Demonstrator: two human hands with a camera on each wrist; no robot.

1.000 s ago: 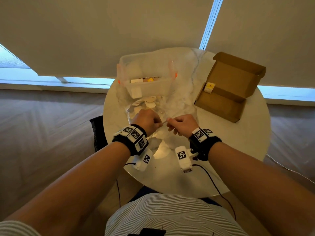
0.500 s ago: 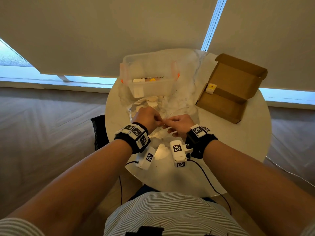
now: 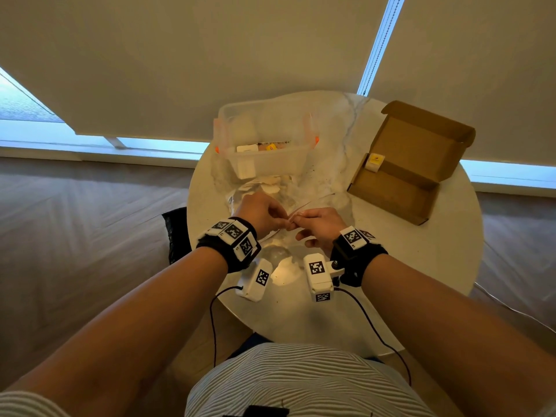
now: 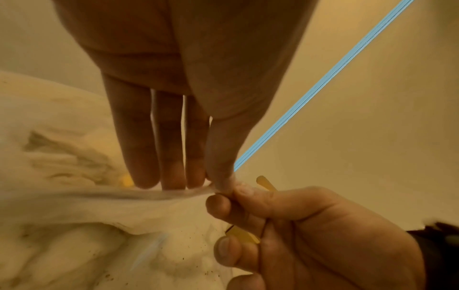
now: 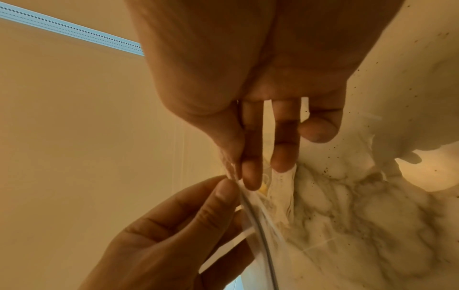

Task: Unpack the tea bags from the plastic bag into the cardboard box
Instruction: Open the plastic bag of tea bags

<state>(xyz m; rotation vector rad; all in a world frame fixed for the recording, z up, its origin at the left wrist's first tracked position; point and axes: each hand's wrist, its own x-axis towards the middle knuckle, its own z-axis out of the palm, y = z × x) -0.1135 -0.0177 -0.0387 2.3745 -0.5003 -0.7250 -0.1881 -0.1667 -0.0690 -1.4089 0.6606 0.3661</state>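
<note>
The plastic bag (image 3: 270,194) lies near the middle of the round bench (image 3: 445,254), with pale tea bags (image 3: 272,186) visible inside it; its near rim is lifted between both hands. The left hand (image 3: 260,210) pinches this rim with thumb and fingers (image 4: 171,157); the right hand (image 3: 320,225) pinches the same rim just beside it, its fingers (image 5: 250,149) closed on the clear film. The cardboard box (image 3: 403,167) stands open near the far right edge of the bench, well apart from the bag; a small white and yellow packet (image 3: 374,161) sits at its left wall. A clear plastic tub (image 3: 264,145) stands at the far edge, just behind the bag.
</note>
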